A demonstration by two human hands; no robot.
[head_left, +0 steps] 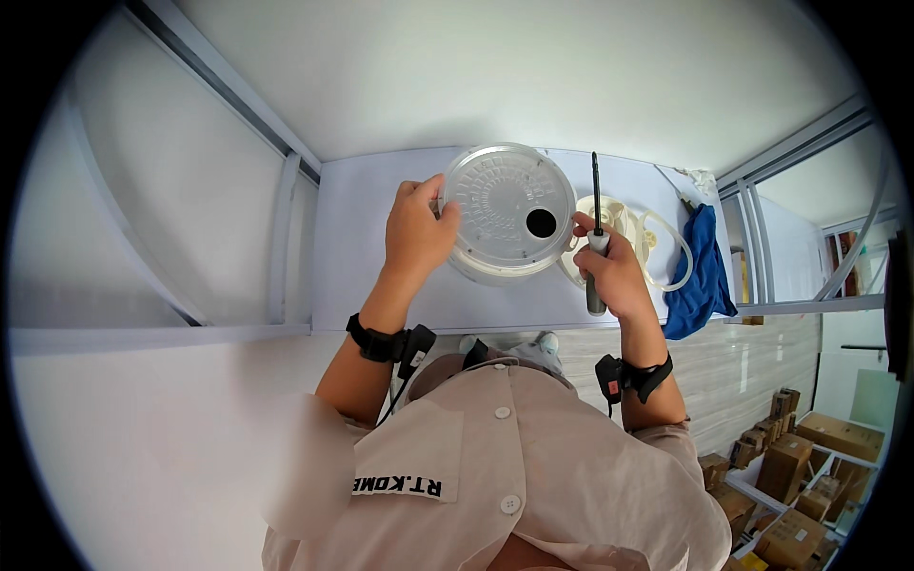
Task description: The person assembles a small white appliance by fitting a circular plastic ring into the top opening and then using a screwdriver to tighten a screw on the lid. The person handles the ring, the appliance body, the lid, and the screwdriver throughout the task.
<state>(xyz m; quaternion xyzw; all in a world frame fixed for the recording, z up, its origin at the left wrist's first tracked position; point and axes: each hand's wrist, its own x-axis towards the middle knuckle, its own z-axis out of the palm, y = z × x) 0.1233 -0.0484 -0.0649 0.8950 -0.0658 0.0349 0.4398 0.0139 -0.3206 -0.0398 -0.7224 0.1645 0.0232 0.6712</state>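
Note:
A round, whitish translucent plastic tub (505, 190) is held over the table, its embossed flat face turned up and a dark round opening (541, 224) near its lower right. My left hand (419, 228) grips its left edge, thumb on the rim and fingers partly hidden behind it. In my right hand (617, 276) is a screwdriver (597, 257) with a grey and white handle, its dark shaft pointing away from me. The right index finger reaches to the tub's right rim. Just beyond that hand lie cream plastic parts (619, 221), partly covered by the hand.
A cream ring (684, 257) and a blue cloth (700, 271) lie at the right of the white table (371, 285). A thin tool (674, 187) rests by the cloth. Metal frames (288, 238) flank the table; cardboard boxes (786, 466) stand on the lower right.

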